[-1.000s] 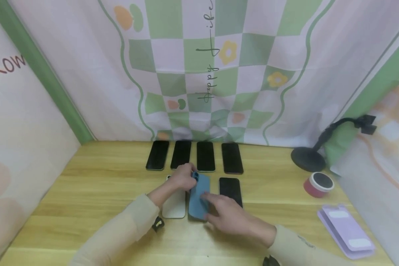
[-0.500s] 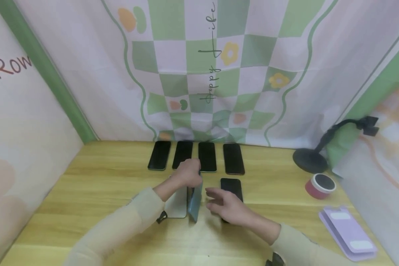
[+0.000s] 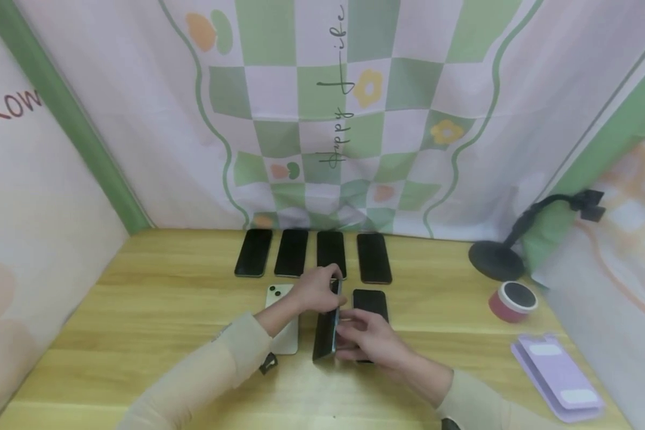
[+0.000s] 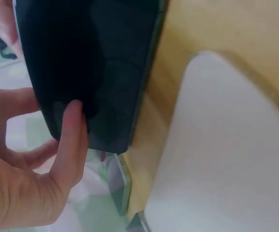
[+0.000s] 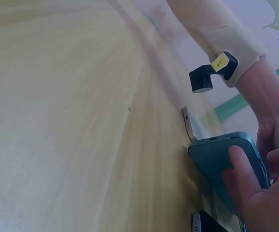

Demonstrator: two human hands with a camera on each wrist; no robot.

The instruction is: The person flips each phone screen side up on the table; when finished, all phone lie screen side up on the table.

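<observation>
My left hand pinches the top end of a blue phone, which stands tilted on its long side. In the left wrist view its dark screen lies under my thumb, with fingers behind. My right hand touches the phone's blue back; the right wrist view shows a straight finger against that back. A white phone lies back up to the left, partly under my left arm. To the right a black-screened phone lies partly hidden by my right hand.
Several dark-screened phones lie in a row along the back of the wooden table. On the right are a black stand, a pink round container and a lilac phone holder. A printed curtain hangs behind.
The blue phone has turned from blue back facing up, through edge-on, to its dark screen partly showing. My left hand moved right with it; my right hand came off its back and touches it again.
</observation>
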